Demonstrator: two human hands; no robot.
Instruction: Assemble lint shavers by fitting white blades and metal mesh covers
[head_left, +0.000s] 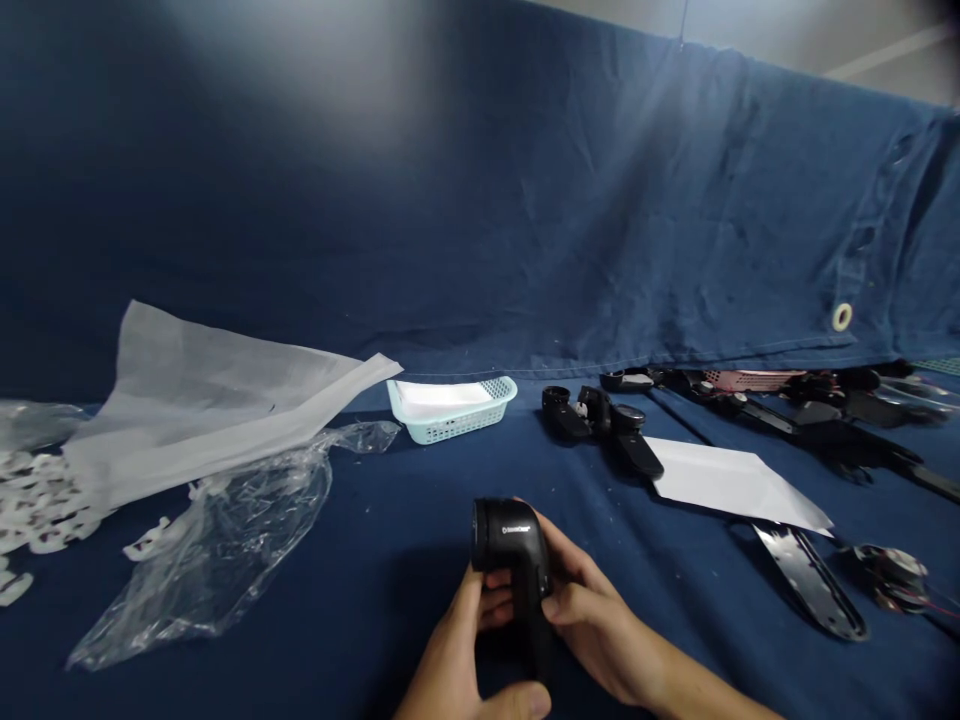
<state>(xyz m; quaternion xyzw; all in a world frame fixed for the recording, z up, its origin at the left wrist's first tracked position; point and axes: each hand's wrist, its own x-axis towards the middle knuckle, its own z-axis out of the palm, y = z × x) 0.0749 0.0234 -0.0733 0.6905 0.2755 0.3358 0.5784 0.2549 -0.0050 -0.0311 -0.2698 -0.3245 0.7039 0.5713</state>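
Observation:
Upright at the bottom middle stands a black handheld device with a round head pointing left, a handle below and small white lettering on its side. Its exact kind is not clear. My left hand wraps around the handle from the left, the thumb low on it. From the right, my right hand grips the same device, with the thumb on the handle's side and fingers behind the head. The hands and shadow partly hide the lower handle.
A pale blue basket holds white sheets. To the left are a clear plastic bag, a white foam sheet and several small white parts. Black device parts, a white paper and a wired motor-like part lie right.

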